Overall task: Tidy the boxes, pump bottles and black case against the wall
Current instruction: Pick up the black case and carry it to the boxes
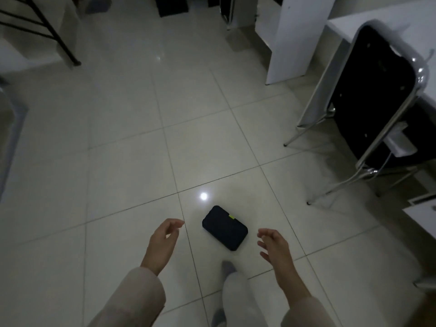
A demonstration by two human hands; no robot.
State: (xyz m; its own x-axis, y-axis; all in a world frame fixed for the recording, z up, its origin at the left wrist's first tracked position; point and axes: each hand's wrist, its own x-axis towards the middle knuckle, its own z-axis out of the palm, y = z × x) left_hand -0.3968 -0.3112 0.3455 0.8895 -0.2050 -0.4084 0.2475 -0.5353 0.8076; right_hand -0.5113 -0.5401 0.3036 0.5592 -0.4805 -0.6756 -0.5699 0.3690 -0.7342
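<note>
Dim room, tiled floor [118, 142] takes up most of the view, w/ a bright light spot reflected just beyond the case. Right side: white tabletop [387, 22] w/ a black-backed chrome chair [377, 90] tucked against it; far top, white furniture panels and some dark shapes along the back, too dark and blurry to name. Top left, a black metal frame [47, 31], prob. a rack or stair rail. No boxes or pump bottles that can be made out anywhere in view, so can't tell if those are already tidied or just out of frame. What's clear: the black case [224, 228] w/ a small yellow-green tab lies flat on the floor mid-room, well apart from any wall, so that part isn't done. The person stands over it, pale trouser leg and grey sock just behind it. Left hand [162, 241] is open, fingers loosely curved, holding nothing, near the case's left side but not touching. Right hand [273, 244] is likewise open and empty, fingers spread, near the case's right end, apart from it. Judging by the pose, step in hand is prob. picking up the case; carrying it to the wall is left.
</note>
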